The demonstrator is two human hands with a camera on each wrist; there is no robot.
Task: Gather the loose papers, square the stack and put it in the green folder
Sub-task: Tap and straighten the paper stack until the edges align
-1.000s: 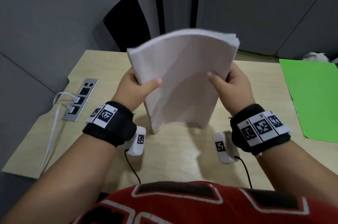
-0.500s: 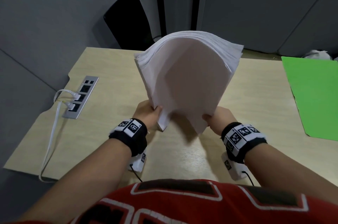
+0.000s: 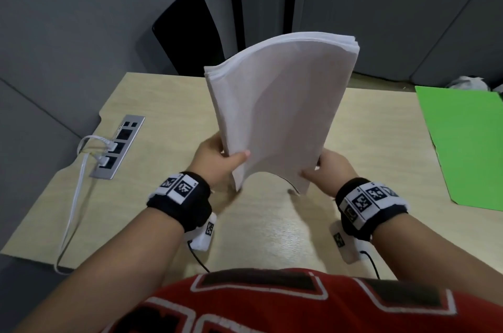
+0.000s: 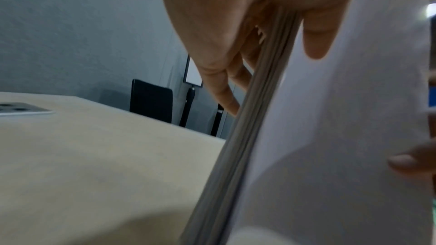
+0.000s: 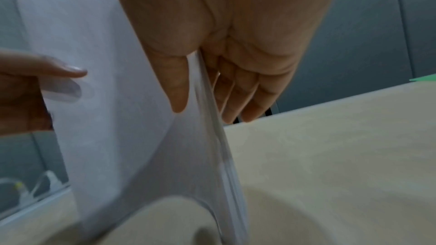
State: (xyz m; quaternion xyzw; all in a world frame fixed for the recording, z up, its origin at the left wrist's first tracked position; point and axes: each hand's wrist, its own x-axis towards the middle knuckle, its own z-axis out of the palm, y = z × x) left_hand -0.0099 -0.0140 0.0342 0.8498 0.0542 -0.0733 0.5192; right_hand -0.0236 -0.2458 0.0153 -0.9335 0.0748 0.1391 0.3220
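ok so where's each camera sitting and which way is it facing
head: on the head, facing down over the paper stack and desk; both forearms, left hand, right hand.
left wrist: beside the left palm, looking along its fingers up the stack's edge.
right wrist: the same by the right hand's fingers.
shared: all three show the stack; each wrist view catches the other hand's thumb.

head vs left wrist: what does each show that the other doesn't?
Head only: green folder lying flat at the table's right, both wristbands, the paper stack's curved top edge.
Left wrist only: the stack's layered side edge close up, left hand fingers behind it.
Both: left hand gripping the paper stack, table, power strip, black chair.
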